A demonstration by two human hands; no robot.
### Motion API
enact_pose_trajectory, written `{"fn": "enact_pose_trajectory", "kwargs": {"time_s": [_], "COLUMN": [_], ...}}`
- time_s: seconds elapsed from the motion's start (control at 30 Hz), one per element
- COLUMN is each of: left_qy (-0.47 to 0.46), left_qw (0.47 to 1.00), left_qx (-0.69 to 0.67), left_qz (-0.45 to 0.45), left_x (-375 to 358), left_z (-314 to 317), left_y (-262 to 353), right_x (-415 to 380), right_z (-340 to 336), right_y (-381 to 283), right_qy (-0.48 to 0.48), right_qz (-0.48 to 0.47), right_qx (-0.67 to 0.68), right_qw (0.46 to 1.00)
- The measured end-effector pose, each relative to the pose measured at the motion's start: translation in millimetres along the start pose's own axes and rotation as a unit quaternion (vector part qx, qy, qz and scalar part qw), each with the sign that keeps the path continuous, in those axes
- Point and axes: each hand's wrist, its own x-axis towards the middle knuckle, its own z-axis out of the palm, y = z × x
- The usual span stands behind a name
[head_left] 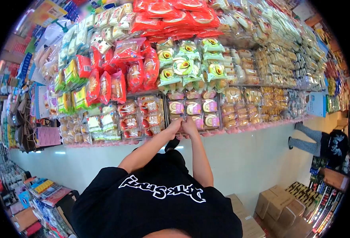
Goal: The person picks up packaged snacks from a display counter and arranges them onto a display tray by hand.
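My left hand (175,125) and my right hand (189,126) are side by side at the front edge of the display, fingers closed and almost touching. Whatever lies between the fingers is too small and covered to make out. Just beyond them, a dark tray holds rows of pink-and-cream snack packs (193,107) in clear wrap. Left of my left hand sit red-and-brown snack packs (150,107). Green packs with an avocado picture (183,66) are stacked behind the pink ones.
Red-wrapped packs (175,18) pile up at the back, with clear-wrapped cakes (238,99) on the right. A pink frilled trim (242,127) edges the display. Another person in striped trousers (307,139) stands at the right. Cardboard boxes (276,202) are on the floor behind.
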Motion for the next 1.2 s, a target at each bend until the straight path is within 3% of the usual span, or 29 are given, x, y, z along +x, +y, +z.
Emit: {"fn": "enact_pose_trajectory", "kwargs": {"time_s": [0.2, 0.23, 0.3, 0.4, 0.47, 0.53, 0.63, 0.73, 0.77, 0.8, 0.93, 1.0, 1.03, 1.17, 1.2], "left_qy": [0.053, 0.054, 0.008, 0.062, 0.117, 0.212, 0.283, 0.213, 0.223, 0.233, 0.323, 0.418, 0.411, 0.499, 0.493], "left_qw": [0.997, 0.997, 0.997, 0.990, 0.985, 0.953, 0.917, 0.913, 0.911, 0.903, 0.828, 0.754, 0.758, 0.662, 0.665], "left_qx": [-0.022, -0.027, -0.036, -0.002, -0.040, 0.001, 0.072, -0.002, -0.054, -0.018, 0.091, 0.185, 0.151, 0.153, 0.132], "left_qz": [0.042, 0.057, 0.075, 0.126, 0.121, 0.216, 0.271, 0.348, 0.342, 0.361, 0.449, 0.471, 0.484, 0.538, 0.546], "left_x": [14, 11, -3, -4, -81, -84, -63, -116, -153, -150, -193, -230, -257, -313, -326], "left_z": [-8, -5, -4, -3, 29, 34, 22, 9, 12, -4, -56, -82, -93, -153, -170], "left_y": [-4, -5, -4, -16, 21, 11, -21, -15, -7, -18, -48, -60, -65, -113, -126], "right_x": [-9, -12, -16, -43, -57, -66, -74, -87, -104, -120, -159, -189, -200, -249, -257], "right_z": [-5, -9, -18, -39, -41, -40, -29, -4, 3, 10, 63, 96, 113, 192, 212], "right_y": [-15, -17, -26, -72, -79, -78, -71, -87, -108, -126, -167, -191, -198, -216, -217], "right_qy": [0.020, 0.061, 0.052, 0.023, 0.046, 0.080, 0.155, 0.201, 0.200, 0.198, 0.122, 0.109, 0.109, 0.072, 0.053], "right_qz": [0.007, -0.039, -0.026, 0.009, -0.004, -0.059, -0.144, -0.209, -0.224, -0.238, -0.280, -0.298, -0.306, -0.344, -0.349], "right_qx": [0.039, 0.027, 0.026, 0.088, 0.111, 0.113, 0.073, 0.130, 0.138, 0.146, 0.202, 0.204, 0.203, 0.225, 0.233], "right_qw": [0.999, 0.997, 0.998, 0.996, 0.993, 0.989, 0.975, 0.948, 0.944, 0.940, 0.931, 0.926, 0.924, 0.909, 0.906]}}
